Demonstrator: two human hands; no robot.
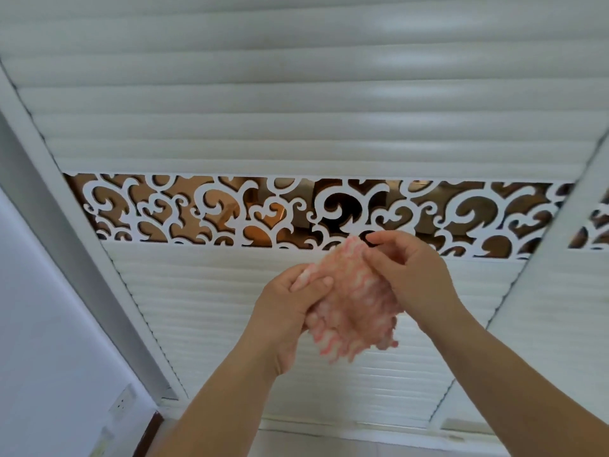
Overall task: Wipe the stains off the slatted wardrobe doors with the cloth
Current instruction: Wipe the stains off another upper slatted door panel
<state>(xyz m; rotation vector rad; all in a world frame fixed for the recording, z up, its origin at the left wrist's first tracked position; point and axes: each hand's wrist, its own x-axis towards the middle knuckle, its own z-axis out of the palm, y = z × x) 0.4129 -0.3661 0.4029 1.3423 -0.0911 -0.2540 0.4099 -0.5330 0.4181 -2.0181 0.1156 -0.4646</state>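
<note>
A white wall point(49, 308) with a socket point(122, 401) stands at far left. The left hand point(290, 311) grips the pink-and-white wavy-striped cloth point(352, 305) from the left — the right hand point(415, 275) pinches its upper right edge. Both hold it in front of the white slatted wardrobe door point(263, 127), just below the scrollwork band point(230, 212).

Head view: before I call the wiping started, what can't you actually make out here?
- Stains on the slatted door: none discernible; the slats are glossy and blurred.
- Cloth: its middle shows, but the left hand and right hand cover its sides; whether it touches the door is unclear.
- Fretwork band: partly hidden behind the right hand.
- Second door: cut off by the right edge.
</note>
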